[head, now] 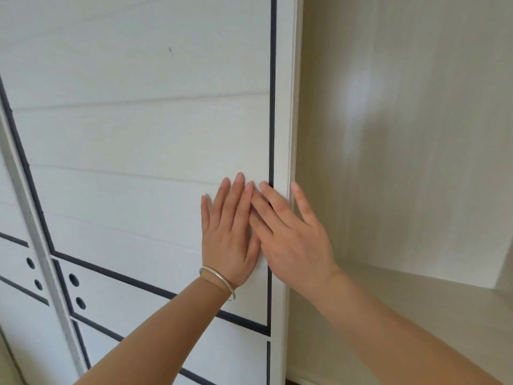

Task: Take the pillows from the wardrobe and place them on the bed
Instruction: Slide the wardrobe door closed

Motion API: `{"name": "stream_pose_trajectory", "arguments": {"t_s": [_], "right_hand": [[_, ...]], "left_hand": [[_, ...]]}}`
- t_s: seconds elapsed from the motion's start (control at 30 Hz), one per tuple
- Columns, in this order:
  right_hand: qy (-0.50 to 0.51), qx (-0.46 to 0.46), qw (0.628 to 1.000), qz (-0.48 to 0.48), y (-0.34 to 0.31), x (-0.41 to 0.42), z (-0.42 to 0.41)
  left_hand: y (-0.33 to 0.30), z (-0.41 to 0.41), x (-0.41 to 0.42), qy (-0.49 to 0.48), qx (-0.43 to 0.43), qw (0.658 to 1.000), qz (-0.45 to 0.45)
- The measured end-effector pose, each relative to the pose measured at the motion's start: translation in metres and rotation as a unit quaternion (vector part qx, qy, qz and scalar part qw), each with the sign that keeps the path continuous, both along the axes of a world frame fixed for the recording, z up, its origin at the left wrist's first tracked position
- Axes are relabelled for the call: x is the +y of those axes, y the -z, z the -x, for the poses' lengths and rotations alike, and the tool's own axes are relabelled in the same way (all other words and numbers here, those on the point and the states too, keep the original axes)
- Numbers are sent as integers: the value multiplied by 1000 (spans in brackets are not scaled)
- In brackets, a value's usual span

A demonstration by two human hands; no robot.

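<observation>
A white sliding wardrobe door (144,134) with dark trim lines fills the left and middle of the head view. My left hand (229,229), with a silver bangle on the wrist, lies flat on the door near its right edge, fingers apart. My right hand (294,234) rests partly over the left one, its fingers on the door's edge frame (283,107). Neither hand holds anything. To the right, the wardrobe's cream interior (402,134) stands open. No pillows and no bed are in view.
A bare cream shelf (388,295) sits low inside the open compartment on the right. At the far left a second door panel (16,273) with round holes overlaps behind a silver rail (41,245).
</observation>
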State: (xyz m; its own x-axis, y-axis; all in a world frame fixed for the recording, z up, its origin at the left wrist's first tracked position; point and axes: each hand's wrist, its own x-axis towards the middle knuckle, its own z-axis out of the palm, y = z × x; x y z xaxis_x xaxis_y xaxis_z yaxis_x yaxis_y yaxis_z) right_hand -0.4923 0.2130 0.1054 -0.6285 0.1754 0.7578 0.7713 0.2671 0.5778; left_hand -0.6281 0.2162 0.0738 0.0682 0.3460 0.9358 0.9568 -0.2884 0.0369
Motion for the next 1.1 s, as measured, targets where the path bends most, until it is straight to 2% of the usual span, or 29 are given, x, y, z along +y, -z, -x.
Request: {"name": "stream_pose_trajectory", "arguments": {"t_s": [0.4, 0.7, 1.1], "right_hand": [[43, -11, 998, -34, 1, -18, -135], [47, 4, 999, -20, 3, -35, -254], [147, 12, 989, 19, 15, -60, -374]], "left_hand": [[-4, -128, -11, 52, 31, 998, -2], [-3, -249, -16, 71, 37, 997, -18], [-5, -381, -32, 126, 32, 990, -48]]}}
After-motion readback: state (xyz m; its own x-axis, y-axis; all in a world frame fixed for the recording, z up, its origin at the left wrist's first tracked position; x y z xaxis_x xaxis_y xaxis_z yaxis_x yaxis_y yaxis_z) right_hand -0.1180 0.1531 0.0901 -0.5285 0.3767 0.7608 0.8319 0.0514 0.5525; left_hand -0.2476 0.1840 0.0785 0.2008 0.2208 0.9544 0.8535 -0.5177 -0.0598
